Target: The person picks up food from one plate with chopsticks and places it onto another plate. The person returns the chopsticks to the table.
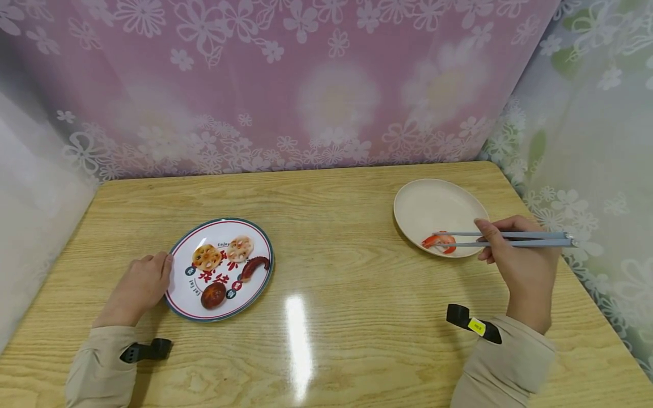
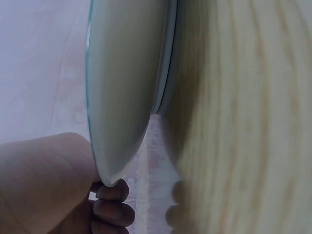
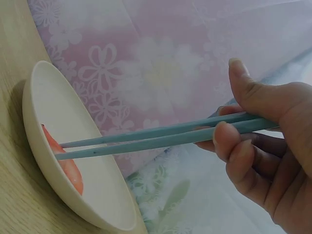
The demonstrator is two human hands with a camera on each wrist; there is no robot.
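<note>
My right hand holds a pair of blue-grey chopsticks over the plain beige plate. Their tips meet an orange-red shrimp lying near that plate's front rim. At the left, my left hand grips the edge of a white plate with a blue-green rim; in the left wrist view the thumb lies over the rim and the fingers curl below. On this plate are two lotus root slices, a dark red octopus tentacle and a brown mushroom cap.
Both plates stand on a wooden table, one at each side. A pink floral curtain hangs along the back edge, with pale curtains at the sides. Black wrist camera mounts stick out from both sleeves.
</note>
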